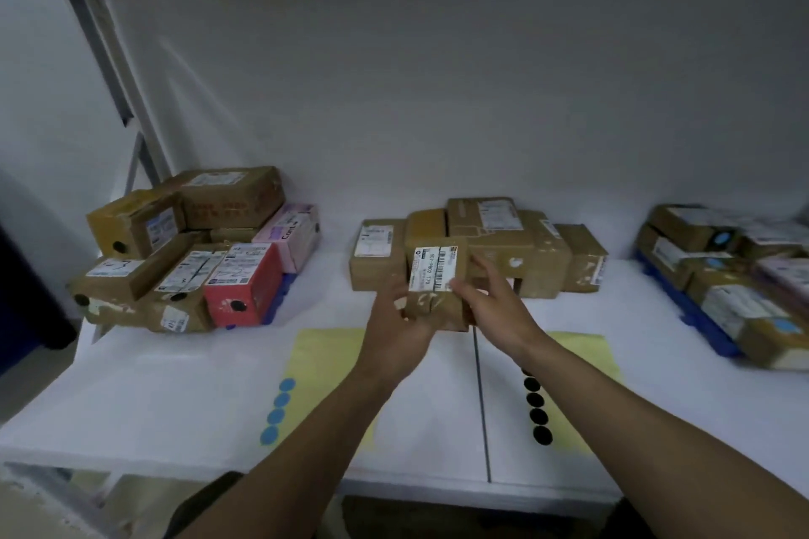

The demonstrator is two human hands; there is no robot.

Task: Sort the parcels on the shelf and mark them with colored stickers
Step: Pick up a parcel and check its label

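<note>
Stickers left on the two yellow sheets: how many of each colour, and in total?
Blue stickers: 4
Black stickers: 5, the top one partly hidden behind the right forearm
Total: 9

Two bare hands, left hand [396, 319] and right hand [494, 302], hold a small cardboard parcel [433, 276] between them.
The left forearm reaches in from 7 o'clock, and its curled fingers grip the parcel's lower left corner. The right forearm comes in from 4 o'clock. That hand clasps the parcel's 3 o'clock side, thumb on the front and fingers spread behind.
</note>
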